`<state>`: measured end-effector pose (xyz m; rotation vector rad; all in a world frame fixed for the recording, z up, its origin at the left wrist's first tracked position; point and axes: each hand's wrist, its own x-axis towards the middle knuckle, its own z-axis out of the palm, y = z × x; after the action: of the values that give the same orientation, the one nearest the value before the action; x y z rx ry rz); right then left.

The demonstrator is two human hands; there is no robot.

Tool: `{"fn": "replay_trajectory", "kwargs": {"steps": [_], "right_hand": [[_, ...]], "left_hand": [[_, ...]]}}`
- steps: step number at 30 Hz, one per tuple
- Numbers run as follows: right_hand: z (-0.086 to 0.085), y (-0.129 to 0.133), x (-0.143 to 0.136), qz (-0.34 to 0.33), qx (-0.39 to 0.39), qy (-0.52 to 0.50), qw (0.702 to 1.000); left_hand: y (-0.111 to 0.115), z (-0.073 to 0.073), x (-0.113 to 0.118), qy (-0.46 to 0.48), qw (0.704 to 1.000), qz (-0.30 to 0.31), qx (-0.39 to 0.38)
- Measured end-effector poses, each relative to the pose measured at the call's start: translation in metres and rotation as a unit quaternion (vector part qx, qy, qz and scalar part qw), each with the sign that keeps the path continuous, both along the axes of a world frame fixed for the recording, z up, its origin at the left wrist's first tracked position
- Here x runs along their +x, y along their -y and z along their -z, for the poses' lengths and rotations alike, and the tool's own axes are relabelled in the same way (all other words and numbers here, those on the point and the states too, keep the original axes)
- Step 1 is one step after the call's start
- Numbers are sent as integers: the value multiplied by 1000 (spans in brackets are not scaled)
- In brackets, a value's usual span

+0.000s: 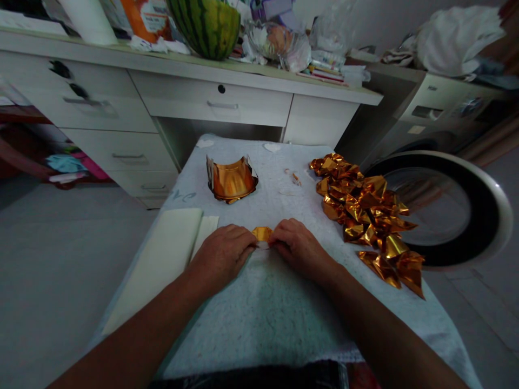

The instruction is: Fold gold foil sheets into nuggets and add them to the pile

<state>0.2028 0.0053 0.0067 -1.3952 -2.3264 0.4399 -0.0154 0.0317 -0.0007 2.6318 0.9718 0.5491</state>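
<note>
A small piece of gold foil paper lies between my hands near the middle of the cloth-covered table. My left hand pinches its left end, and my right hand pinches its right end. Both hands have their fingers closed, and the foil's ends are hidden under them. Beyond my left hand, a curved stack of gold foil sheets rests on the cloth. Folded shiny gold foil pieces are heaped along the right side. Pale paper sheets lie at the left, partly beneath my left forearm.
Small scraps lie on the table cloth between the foil stack and the heap. Behind stands a white drawer counter bearing a watermelon and bags. A washing machine with its round door swung open is at the right.
</note>
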Motion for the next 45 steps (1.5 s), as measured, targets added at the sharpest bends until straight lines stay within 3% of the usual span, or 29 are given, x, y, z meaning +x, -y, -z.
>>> {"fn": "replay_trajectory", "kwargs": {"steps": [6,15,20,28,36,42,45], "right_hand": [[2,1,1,-3,-7,-32,999],[2,1,-2,9,-11,-16,1000],[-1,1,-2,10,-27,-19,999],[-6,2,-4,37,-68,-30,997],[-7,3,-6,78,-95,-17,992],[-6,4,-4,108,-95,-68,987],[-5,3,-2,93,-91,-61,990]], "left_hand": [[1,-1,1,-39,999,-27,13],[0,5,4,-54,995,-7,79],[2,1,6,-72,995,-29,59],[3,-8,7,-50,996,-63,-43],[3,-2,10,-58,993,-97,-16],[1,2,11,-71,993,-94,-6],[0,4,9,-64,993,-94,-1]]}}
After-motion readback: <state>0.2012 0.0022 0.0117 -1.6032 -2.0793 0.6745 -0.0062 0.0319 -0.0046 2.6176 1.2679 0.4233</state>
